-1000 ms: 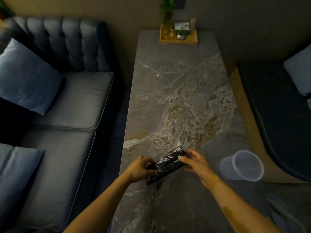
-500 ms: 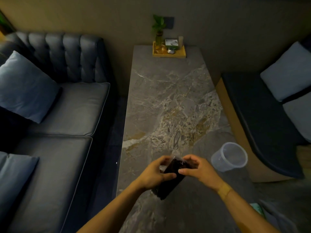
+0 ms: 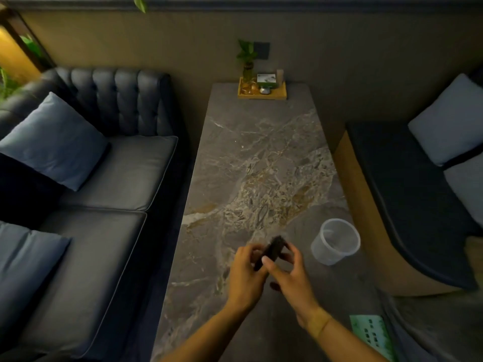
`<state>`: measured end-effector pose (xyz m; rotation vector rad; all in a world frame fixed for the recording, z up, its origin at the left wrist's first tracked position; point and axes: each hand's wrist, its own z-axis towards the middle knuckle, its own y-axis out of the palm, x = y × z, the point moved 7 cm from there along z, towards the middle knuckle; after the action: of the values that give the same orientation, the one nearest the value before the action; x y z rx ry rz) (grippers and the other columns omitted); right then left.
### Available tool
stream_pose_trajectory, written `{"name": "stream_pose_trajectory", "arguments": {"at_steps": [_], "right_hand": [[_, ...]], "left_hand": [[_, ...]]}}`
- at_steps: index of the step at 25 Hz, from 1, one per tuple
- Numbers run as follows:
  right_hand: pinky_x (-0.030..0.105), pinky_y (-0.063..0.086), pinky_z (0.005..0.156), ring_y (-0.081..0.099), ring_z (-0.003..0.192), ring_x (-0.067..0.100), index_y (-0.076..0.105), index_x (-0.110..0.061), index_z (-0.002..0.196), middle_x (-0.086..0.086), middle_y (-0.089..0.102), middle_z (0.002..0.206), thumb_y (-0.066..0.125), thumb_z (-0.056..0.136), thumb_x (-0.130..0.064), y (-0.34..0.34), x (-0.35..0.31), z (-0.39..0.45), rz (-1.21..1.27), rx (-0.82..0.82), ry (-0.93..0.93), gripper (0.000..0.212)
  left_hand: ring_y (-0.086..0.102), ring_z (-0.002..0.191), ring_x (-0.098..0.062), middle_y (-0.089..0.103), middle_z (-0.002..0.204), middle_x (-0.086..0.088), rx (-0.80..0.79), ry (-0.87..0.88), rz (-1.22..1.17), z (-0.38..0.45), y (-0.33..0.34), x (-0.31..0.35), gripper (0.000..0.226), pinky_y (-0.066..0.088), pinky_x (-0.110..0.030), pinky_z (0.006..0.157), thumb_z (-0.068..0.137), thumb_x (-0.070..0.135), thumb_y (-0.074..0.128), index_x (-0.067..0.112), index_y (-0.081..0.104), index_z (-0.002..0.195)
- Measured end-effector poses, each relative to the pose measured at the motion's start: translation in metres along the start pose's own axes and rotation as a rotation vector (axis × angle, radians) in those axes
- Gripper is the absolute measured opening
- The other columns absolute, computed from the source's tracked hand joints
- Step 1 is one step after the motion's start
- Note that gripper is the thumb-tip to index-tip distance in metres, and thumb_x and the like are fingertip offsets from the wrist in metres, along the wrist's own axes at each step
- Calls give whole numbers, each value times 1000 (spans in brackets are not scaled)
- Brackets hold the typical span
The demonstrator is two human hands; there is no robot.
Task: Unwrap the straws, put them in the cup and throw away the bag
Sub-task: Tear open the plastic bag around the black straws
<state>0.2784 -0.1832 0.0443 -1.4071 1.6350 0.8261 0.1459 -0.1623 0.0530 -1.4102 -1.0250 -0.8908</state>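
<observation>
A dark bag of black straws (image 3: 273,249) is held up over the marble table (image 3: 261,158), near its front. My left hand (image 3: 247,275) grips the bag from the left and my right hand (image 3: 290,275) grips it from the right, fingers pinching near its top end. Most of the bag is hidden between my hands. A clear plastic cup (image 3: 335,241) stands upright and empty on the table, just right of my hands and apart from them.
A dark sofa (image 3: 104,178) with blue cushions runs along the table's left side. A bench (image 3: 407,199) with pale cushions lies to the right. A wooden tray (image 3: 262,90) with a plant stands at the far end. A green card (image 3: 371,335) lies at the bottom right.
The bag went from lying nearly flat between my hands to standing more on end. Both hands closed in around its top. The view tilted up, showing more wall.
</observation>
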Motion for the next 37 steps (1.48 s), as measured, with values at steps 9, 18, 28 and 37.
{"name": "stream_pose_trajectory", "arguments": {"at_steps": [9, 18, 28, 37], "right_hand": [[20, 57, 64, 71, 87, 7, 58, -42, 110, -12, 74, 94, 62, 91, -24, -65, 0, -6, 6, -142, -44, 27], [26, 50, 91, 63, 112, 8, 63, -35, 115, -11, 71, 115, 67, 86, -32, -94, -4, 2, -124, -350, -71, 29], [40, 54, 95, 66, 111, 25, 58, -21, 124, 8, 71, 119, 79, 70, 2, -61, -3, -17, -44, -588, 89, 63], [40, 53, 97, 65, 112, 25, 54, -16, 129, 11, 67, 123, 78, 70, 3, -38, -7, -23, -133, -583, 125, 67]], "left_hand": [[53, 90, 0, 52, 97, 20, -70, 174, 253, -59, 66, 30, 43, 48, -19, 76, 74, 45, 67, 50, 51, 114], [46, 123, -17, 43, 137, 1, -92, 574, 764, -57, 43, 61, 48, 48, -26, 90, 81, 48, 64, 38, 50, 126], [59, 107, -7, 53, 132, 8, -186, 559, 595, -36, 12, 56, 29, 55, -29, 76, 88, 52, 57, 39, 62, 114], [60, 87, -8, 64, 97, 4, -110, 386, 344, -6, -24, 59, 17, 55, -35, 72, 93, 33, 57, 19, 66, 97]]}}
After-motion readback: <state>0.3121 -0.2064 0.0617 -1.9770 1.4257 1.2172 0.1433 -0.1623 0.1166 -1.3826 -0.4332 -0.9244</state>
